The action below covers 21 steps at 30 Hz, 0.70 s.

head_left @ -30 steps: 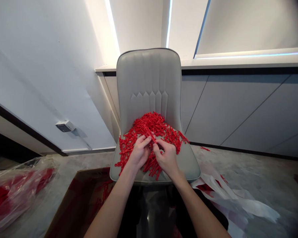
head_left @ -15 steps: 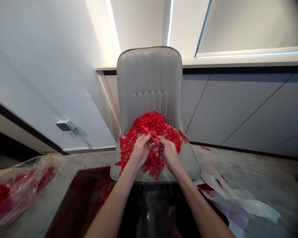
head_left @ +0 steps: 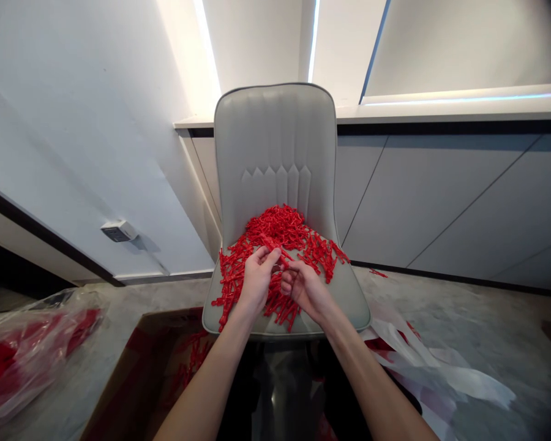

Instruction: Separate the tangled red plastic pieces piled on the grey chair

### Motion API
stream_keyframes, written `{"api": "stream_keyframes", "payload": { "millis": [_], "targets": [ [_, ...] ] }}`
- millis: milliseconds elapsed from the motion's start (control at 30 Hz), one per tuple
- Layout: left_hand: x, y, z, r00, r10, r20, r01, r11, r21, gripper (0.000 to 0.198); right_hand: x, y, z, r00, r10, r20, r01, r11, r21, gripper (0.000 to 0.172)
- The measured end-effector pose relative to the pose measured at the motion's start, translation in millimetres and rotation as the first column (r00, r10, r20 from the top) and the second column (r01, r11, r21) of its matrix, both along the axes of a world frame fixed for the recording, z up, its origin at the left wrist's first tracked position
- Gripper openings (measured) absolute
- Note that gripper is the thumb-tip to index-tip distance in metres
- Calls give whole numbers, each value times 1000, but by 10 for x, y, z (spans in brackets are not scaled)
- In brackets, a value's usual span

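Note:
Between my hands, just above the grey chair seat, is a small red piece [head_left: 272, 244] that looks like thin plastic or ribbon. My left hand [head_left: 258, 278] pinches it between thumb and fingers. With thumb and forefinger, my right hand [head_left: 305, 286] grips its lower right end; its other fingers are curled. A heap of twisted red strips [head_left: 278, 222] lies behind my hands on the chair [head_left: 275, 135]. More red strips [head_left: 234, 272] spread to the left, to the right and in front. What exactly the strips are I cannot make out.
A cardboard box [head_left: 133, 361] with red strips inside stands at the lower left. Beside it lies a clear plastic bag [head_left: 37, 349] holding red material. White plastic bags [head_left: 441, 367] lie on the floor at right. A wall socket [head_left: 119, 231] is at left.
My right hand has shifted slightly down, and its fingers have closed in on the red piece's end. The view has moved a little.

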<state>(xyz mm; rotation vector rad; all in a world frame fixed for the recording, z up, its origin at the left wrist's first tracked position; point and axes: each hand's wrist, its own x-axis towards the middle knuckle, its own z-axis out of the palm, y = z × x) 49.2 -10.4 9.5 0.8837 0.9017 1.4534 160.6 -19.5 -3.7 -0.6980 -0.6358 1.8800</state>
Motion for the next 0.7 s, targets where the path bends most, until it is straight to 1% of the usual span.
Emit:
{"api": "stream_keyframes", "payload": {
  "millis": [100, 167, 333, 433, 500, 600, 700],
  "targets": [
    [-8, 0, -9, 1000, 2, -22, -2, 1000, 7, 29, 4, -5, 2, 999, 48, -9, -48, 999, -19, 21],
    [-17, 2, -14, 999, -5, -37, 6, 1000, 8, 28, -3, -5, -3, 999, 49, 8, -48, 999, -8, 21],
    [-35, 9, -20, 998, -5, -58, 6, 1000, 9, 27, -46, 11, -13, 992, -65, 107, 56, 995, 85, 21],
    [-37, 22, -28, 999, -10, -48, 10, 1000, 6, 27, -84, 30, -45, 973, -151, 175, 125, 980, 153, 23],
    [-38, 30, -36, 999, -4, -46, 4, 1000, 1, 27, -110, 41, -78, 961, -199, 190, 162, 967, 195, 23],
    [-32, 33, -45, 998, 9, -58, -9, 1000, -1, 28, -138, 45, -107, 959, -217, 184, 177, 961, 212, 22],
    [-13, 28, -51, 997, 36, -72, -36, 999, -2, 29, -129, 32, -76, 975, -172, 140, 151, 977, 150, 20]
  ]
}}
